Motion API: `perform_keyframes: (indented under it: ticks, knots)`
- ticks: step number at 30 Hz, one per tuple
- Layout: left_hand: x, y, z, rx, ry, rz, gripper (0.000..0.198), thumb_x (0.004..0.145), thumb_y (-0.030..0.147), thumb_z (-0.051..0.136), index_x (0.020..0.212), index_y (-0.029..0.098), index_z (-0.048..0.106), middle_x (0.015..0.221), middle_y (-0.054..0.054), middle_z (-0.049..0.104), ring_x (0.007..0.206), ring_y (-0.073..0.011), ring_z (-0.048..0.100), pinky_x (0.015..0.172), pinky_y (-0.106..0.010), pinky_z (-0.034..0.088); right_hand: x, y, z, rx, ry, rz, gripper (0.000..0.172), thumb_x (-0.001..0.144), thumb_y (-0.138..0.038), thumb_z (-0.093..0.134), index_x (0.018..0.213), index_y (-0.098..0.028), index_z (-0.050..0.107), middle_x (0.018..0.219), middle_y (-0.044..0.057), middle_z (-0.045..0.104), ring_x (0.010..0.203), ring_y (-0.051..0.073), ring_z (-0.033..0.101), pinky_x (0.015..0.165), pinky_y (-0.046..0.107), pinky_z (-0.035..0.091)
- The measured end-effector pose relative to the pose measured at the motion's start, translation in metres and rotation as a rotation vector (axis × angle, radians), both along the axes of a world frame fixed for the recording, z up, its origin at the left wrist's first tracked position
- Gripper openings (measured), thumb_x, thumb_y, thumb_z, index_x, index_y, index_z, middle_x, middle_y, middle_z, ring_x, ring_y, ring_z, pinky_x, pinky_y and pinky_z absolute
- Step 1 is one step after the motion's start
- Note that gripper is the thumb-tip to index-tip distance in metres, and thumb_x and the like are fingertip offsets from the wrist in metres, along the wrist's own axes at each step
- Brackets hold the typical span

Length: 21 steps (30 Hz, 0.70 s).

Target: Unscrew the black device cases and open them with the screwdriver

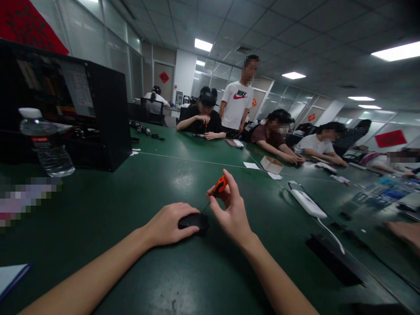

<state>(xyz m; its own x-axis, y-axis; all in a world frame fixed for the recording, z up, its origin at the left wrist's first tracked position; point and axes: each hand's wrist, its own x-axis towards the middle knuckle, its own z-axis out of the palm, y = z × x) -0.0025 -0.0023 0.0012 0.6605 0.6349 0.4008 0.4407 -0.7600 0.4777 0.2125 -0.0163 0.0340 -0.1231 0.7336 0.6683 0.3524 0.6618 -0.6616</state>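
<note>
On the green tabletop in front of me lies a small black object point(193, 222), flat and shaped much like a computer mouse. My left hand point(172, 224) grips it from the left, thumb along the near side and fingers over the far side. My right hand point(229, 208) pinches the orange and black handle of a screwdriver point(219, 186). The thin shaft slants down to the left, and its tip meets the right end of the black object. Exactly where the tip sits is too small to make out.
At left stand an open black computer case point(108, 118) and a water bottle point(49, 144). A white power strip point(306, 201), its cable and a black bar point(334, 260) lie to the right. Beyond are a small cardboard box point(271, 165), paper point(251, 166) and several people around the table.
</note>
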Motion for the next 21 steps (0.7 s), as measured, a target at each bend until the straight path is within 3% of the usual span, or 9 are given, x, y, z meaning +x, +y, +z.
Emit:
perform_keyframes:
  ticks: [6,12,18,21]
  knots:
    - [0.0003,-0.0013,0.0022,-0.027,0.000,-0.015,0.035,0.092,0.039,0.066,0.122,0.021,0.066,0.114,-0.009,0.071,0.102,-0.0258,0.068,0.091,-0.038,0.054,0.0008,0.0008,-0.0041,0.038,-0.026,-0.105,0.074,0.088,-0.027,0.069,0.150,-0.037,0.030,0.107,0.003,0.062,0.090,0.019,0.066,0.088,0.041,0.059]
    - [0.0005,-0.0005,0.0039,-0.032,0.000,-0.017,0.034,0.092,0.038,0.066,0.122,0.021,0.066,0.113,-0.009,0.071,0.101,-0.0258,0.068,0.091,-0.038,0.053,-0.0027,-0.0048,0.0010,-0.051,0.069,0.019,0.067,0.092,-0.023,0.060,0.150,-0.036,0.028,0.108,0.004,0.060,0.094,0.018,0.067,0.091,0.039,0.059]
    - [0.0015,0.0007,0.0031,-0.055,-0.002,-0.016,0.034,0.092,0.038,0.067,0.121,0.021,0.066,0.112,-0.008,0.071,0.099,-0.0248,0.068,0.089,-0.036,0.053,0.0035,-0.0013,-0.0032,0.024,0.002,-0.098,0.071,0.087,-0.028,0.071,0.147,-0.034,0.035,0.114,0.006,0.060,0.090,0.019,0.065,0.089,0.042,0.059]
    - [0.0016,0.0009,0.0039,-0.063,0.000,-0.022,0.033,0.092,0.037,0.067,0.121,0.021,0.066,0.113,-0.008,0.071,0.101,-0.0249,0.067,0.090,-0.036,0.052,0.0044,-0.0003,-0.0038,-0.003,0.059,-0.075,0.070,0.088,-0.024,0.069,0.149,-0.034,0.035,0.108,0.004,0.061,0.089,0.018,0.065,0.087,0.040,0.060]
